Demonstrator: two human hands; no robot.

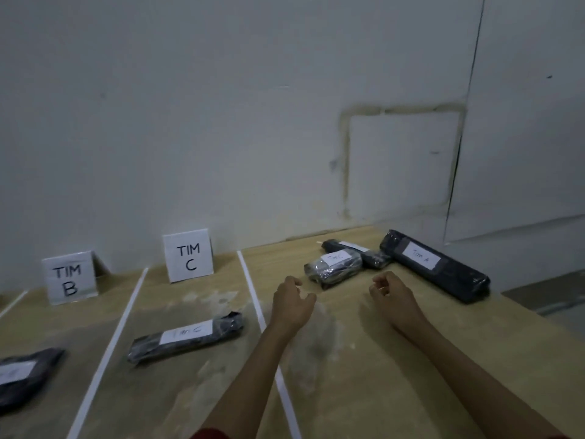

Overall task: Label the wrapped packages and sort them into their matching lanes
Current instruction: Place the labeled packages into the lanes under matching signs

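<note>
Five dark wrapped packages are in view on the wooden table (364,375). Three lie together in the area right of the tape lines. The short Tim C bundle (332,269) touches the slim package (375,258) behind it, whose label is too small to read. The long Tim A package (433,269) is just beside both, angled toward the table's right edge. Two more sit in lanes: the lane C package (186,339), labelled "Tim C", lies slantwise in front of the TIM C sign (189,256). The lane B package (22,378) lies in front of the TIM B sign (69,278), cut off by the frame edge, its label blurred. White tape strips (107,353) separate the lanes. The hands are apart and hold nothing. The left hand (292,304) is just on the near side of the short Tim C bundle, fingers loosely bent, thumb spread. The right hand (391,294) is near the long Tim A package, fingers curled in toward the palm. I cannot tell whether either hand touches the table. A grey wall (221,122) stands behind, with a patched rectangle (402,160).
</note>
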